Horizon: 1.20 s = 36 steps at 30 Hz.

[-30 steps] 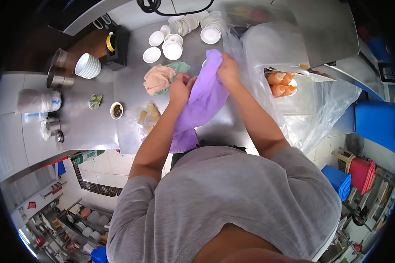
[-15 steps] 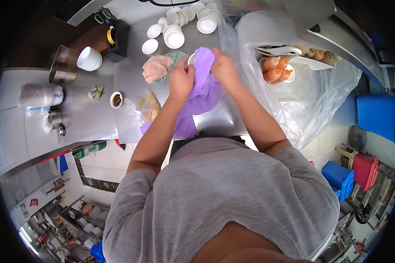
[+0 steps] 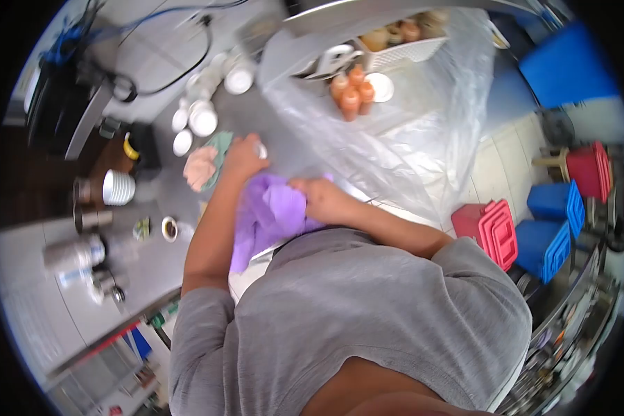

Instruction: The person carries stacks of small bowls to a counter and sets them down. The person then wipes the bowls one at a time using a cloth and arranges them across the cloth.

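My left hand (image 3: pixel 245 158) is closed on a small white dish (image 3: pixel 261 150), just right of the green cloth (image 3: pixel 218 145) and the pinkish cloth (image 3: pixel 200 168) on the steel counter. Bunched near the counter's front edge, close to my body, is the purple cloth (image 3: pixel 274 208). My right hand (image 3: pixel 317 197) grips its right side, with the fingers partly hidden in the folds. White dishes (image 3: pixel 202 118) stand in stacks beyond the two other cloths.
Orange bottles (image 3: pixel 351 93) and a white basket (image 3: pixel 409 53) are at the back right, by clear plastic sheeting (image 3: pixel 312 132). A sauce bowl (image 3: pixel 169 228) and stacked white bowls (image 3: pixel 118 187) are on the left. Red and blue bins (image 3: pixel 544 246) stand at right.
The view has turned towards the right. My right hand has drawn the purple cloth down towards my body, away from my left hand, which now holds the white dish apart from the cloth.
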Available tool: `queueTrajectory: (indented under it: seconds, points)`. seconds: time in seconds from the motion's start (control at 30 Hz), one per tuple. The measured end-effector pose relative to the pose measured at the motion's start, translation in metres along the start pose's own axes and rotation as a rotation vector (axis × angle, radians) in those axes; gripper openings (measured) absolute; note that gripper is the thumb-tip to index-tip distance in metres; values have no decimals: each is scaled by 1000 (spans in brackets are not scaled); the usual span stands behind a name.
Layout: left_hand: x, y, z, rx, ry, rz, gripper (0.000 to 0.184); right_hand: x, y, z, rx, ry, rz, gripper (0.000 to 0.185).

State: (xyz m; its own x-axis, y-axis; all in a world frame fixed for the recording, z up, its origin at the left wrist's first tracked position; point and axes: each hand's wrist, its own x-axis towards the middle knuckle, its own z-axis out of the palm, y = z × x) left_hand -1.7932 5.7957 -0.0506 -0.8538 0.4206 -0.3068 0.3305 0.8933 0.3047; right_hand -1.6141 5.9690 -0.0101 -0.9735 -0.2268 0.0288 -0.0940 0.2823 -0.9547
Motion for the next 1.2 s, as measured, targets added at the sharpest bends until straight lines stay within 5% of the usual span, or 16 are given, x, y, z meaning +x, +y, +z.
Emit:
queueTrajectory:
  seconds: [0.13,0.27,0.4,0.47,0.6,0.67,0.73,0.83,0.9,0.97,1.0,1.13,1.2]
  points:
    - [-55,78,-93,-143,-71,272,57,-34,17,-18,44,29,150,35]
    - [-54,219,-113,-200,-61,982,52,-32,33,-21,-40,125,39,36]
    - [26,325,-55,196,-212,1009,52,-27,14,-24,-61,63,121,36]
    - [93,333,-2,481,-91,1084,53,-29,8,-26,-48,37,140,41]
    - [160,311,51,714,-71,825,53,-32,19,-20,-3,33,99,45]
    - [119,321,18,670,-106,786,57,-30,21,-26,6,89,126,44]
    - [92,309,7,290,49,971,62,-22,20,-21,3,155,187,44]
    - [9,291,-48,-80,-61,1084,57,6,50,8,-22,529,-89,44]
    - [-42,248,-72,-234,-7,1124,49,8,38,10,-51,541,-3,29]
    - [-83,192,-89,-359,74,1076,43,17,3,6,-103,717,-356,28]
    - [-96,161,-96,-405,113,975,40,32,10,5,61,502,-356,32]
    - [-139,38,-115,-504,338,598,34,103,41,18,-785,303,-255,48]
    - [-145,-38,-118,-500,516,442,33,107,2,24,-1071,-36,160,52]
